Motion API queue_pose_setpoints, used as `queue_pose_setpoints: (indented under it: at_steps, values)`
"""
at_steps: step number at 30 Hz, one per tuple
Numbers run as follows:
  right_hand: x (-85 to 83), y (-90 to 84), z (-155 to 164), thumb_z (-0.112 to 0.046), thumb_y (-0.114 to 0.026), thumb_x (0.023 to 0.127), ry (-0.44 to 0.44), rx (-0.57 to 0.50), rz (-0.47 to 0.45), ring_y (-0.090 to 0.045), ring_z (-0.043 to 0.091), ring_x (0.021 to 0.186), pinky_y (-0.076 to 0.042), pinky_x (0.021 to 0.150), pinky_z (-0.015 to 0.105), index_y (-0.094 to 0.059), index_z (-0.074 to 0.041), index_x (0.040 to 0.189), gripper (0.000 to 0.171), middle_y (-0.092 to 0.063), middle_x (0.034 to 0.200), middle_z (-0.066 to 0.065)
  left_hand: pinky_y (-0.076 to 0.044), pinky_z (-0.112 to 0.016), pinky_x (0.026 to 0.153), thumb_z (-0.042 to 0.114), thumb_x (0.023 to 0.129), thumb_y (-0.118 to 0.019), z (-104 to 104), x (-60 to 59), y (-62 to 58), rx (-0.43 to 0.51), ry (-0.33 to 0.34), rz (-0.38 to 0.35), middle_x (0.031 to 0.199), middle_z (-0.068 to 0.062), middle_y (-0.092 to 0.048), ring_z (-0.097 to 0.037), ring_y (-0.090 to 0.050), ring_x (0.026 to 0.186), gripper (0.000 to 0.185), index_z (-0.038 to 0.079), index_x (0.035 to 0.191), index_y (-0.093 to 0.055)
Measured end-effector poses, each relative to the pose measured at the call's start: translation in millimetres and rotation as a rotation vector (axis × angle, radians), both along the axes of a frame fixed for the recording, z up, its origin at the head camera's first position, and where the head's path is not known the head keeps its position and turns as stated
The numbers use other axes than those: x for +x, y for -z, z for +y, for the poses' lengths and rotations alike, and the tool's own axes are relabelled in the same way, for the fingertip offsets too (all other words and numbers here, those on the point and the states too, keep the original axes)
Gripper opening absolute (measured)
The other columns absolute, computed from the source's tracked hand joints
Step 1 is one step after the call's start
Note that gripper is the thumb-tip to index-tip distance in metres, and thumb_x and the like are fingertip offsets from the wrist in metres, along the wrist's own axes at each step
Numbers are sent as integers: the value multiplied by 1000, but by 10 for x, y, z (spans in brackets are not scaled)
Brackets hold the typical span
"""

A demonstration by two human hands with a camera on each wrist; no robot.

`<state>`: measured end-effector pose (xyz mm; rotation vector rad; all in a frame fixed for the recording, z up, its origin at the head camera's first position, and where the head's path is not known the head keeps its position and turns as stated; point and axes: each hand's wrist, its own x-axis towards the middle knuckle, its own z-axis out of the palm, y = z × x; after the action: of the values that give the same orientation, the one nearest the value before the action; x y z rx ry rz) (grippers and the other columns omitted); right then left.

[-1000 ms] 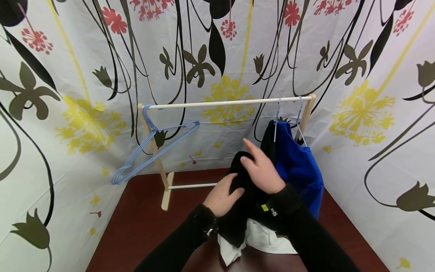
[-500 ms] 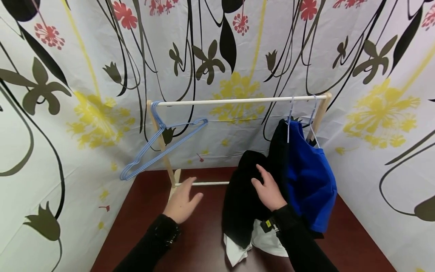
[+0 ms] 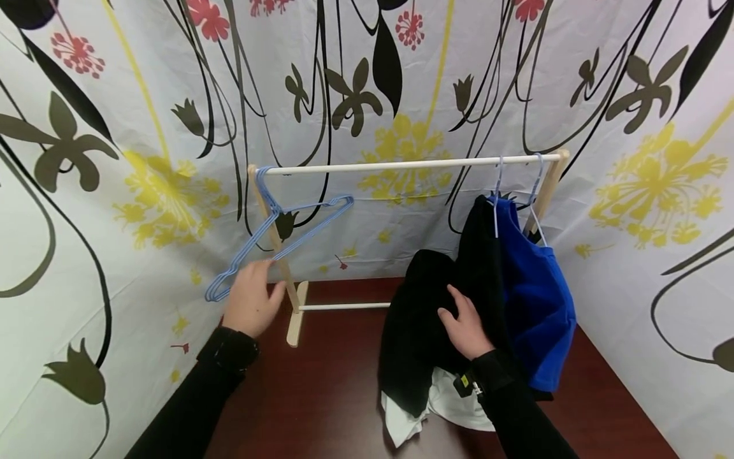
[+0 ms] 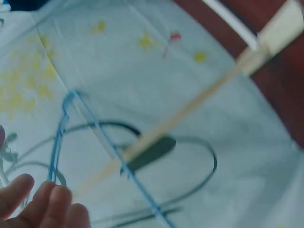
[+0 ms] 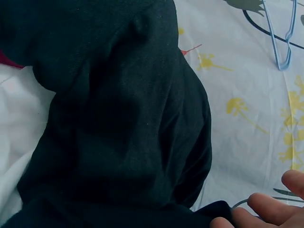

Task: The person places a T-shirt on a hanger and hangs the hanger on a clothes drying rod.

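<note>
Several light-blue hangers (image 3: 277, 209) hang at the left end of the rack. My left hand (image 3: 252, 298) is at their lower bar, fingers extended; whether it touches them cannot be told. In the left wrist view, its fingertips (image 4: 59, 202) show beside a hanger (image 4: 137, 185). My right hand (image 3: 467, 325) is over a black garment (image 3: 410, 338), fingers loosely spread. The right wrist view shows this black garment (image 5: 128, 118) bunched near the right hand's fingers (image 5: 270, 209); contact is unclear. White cloth (image 3: 398, 417) lies under it.
A small wooden rack with a white top rail (image 3: 401, 166) stands on a dark red-brown table (image 3: 321, 395). A blue garment (image 3: 533, 306) and black clothing hang at its right end. Floral fabric (image 3: 189, 357) encloses the back and sides.
My left hand has left the black garment and moved left and up to the blue hangers. The right hand has stayed over the black garment. The view has shifted slightly.
</note>
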<state>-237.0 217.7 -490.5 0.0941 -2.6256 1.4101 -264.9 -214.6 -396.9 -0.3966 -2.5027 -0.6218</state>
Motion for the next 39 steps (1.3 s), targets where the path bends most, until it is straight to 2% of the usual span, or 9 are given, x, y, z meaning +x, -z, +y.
queue_pose_setpoints:
  at_steps: [4,7,10,13,20,24,30,35,39]
  values:
    - [-15,13,-32,-23,-49,107,-9,-6,0,-22,43,147,-19,118,54,-20,-10,161,63,-22,161,25,-46,-60,91,13,93,-72,-156,-161,-166,-33,-98,80,122,-26,-58,-46,-53,114,45,-4,132,-57]
    - [-28,13,-62,-24,-49,108,-20,-9,2,-23,43,147,-21,117,54,-19,-11,161,63,-23,161,25,-49,-60,83,10,90,-77,-279,-281,-237,-70,-169,122,116,-27,-57,-47,-53,108,44,-5,127,-58]
    - [-38,10,-90,-22,-50,107,-25,-14,3,-25,43,146,-21,117,54,-20,-10,161,63,-24,160,25,-47,-58,75,7,86,-79,-391,-364,-243,-86,-231,139,110,-26,-53,-46,-50,100,42,-6,120,-58]
    - [-40,13,-111,-22,-50,107,-29,-14,14,-26,43,146,-22,116,54,-21,-8,161,62,-26,159,26,-44,-57,69,1,84,-77,-465,-417,-217,-88,-262,164,106,-25,-47,-45,-46,95,39,-5,116,-55]
    - [-42,40,-127,-20,-52,105,-16,-15,44,-30,41,144,-25,115,53,-26,-7,159,61,-31,157,25,-44,-56,60,-7,89,-60,-498,-479,-149,-132,-250,270,100,-27,-48,-47,-47,87,20,-6,108,-54]
    - [-43,64,-117,-16,-53,104,-16,-35,67,-32,42,142,-32,111,56,-27,-6,158,60,-33,155,26,-44,-55,58,-7,88,-60,-479,-456,-114,-144,-234,307,96,-26,-48,-46,-49,83,17,-6,104,-54]
    - [-29,84,-75,-14,-51,105,-18,-71,85,-33,40,141,-37,107,55,-25,-7,159,60,-32,155,25,-43,-53,59,-3,88,-60,-396,-405,-142,-146,-229,255,94,-23,-49,-43,-49,82,13,-3,100,-54]
    - [-7,104,-38,-12,-51,105,-14,-72,84,-34,40,140,-37,107,53,-25,-6,159,60,-33,154,25,-45,-53,58,-2,88,-62,-273,-358,-153,-179,-207,253,91,-22,-52,-42,-52,79,10,-3,97,-56]
    - [4,112,-17,-11,-51,105,-9,-73,92,-35,40,139,-38,107,54,-27,-4,158,59,-34,153,25,-46,-54,57,0,88,-63,-158,-295,-171,-146,-176,189,92,-21,-53,-41,-54,79,11,-3,97,-57]
